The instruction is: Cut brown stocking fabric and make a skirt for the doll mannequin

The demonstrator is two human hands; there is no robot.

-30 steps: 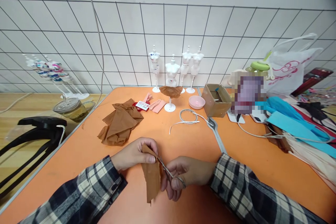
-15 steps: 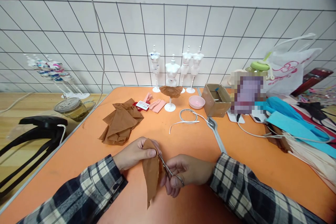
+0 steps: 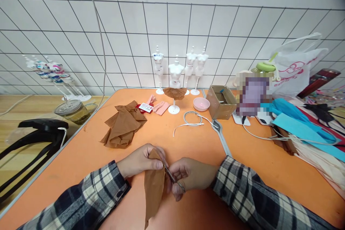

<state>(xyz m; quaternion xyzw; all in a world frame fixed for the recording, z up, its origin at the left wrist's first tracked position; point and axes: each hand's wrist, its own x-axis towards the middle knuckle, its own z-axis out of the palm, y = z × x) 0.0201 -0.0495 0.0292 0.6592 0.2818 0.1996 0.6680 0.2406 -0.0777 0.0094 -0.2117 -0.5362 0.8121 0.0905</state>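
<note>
My left hand [image 3: 140, 160] pinches the top of a brown fabric piece [image 3: 153, 187] that hangs down over the orange table [image 3: 188, 143]. My right hand [image 3: 188, 176] grips small metal scissors [image 3: 172, 178], their blades at the fabric's upper right edge, close to my left thumb. Both sleeves are dark plaid. A heap of the same brown fabric [image 3: 122, 125] lies farther back on the left.
Several white mini mannequins [image 3: 176, 75] stand at the wall grid, one wearing a brown skirt. Near them lie a pink bowl [image 3: 201, 104], a cardboard box [image 3: 222, 101], a white cord [image 3: 191, 120] and pink pieces [image 3: 160, 107]. Blue fabric [image 3: 299, 122] and bags crowd the right; a glass jar [image 3: 71, 111] sits left.
The fabric piece has slid lower and hangs longer below my left hand. My right hand with the scissors has moved closer to the left hand.
</note>
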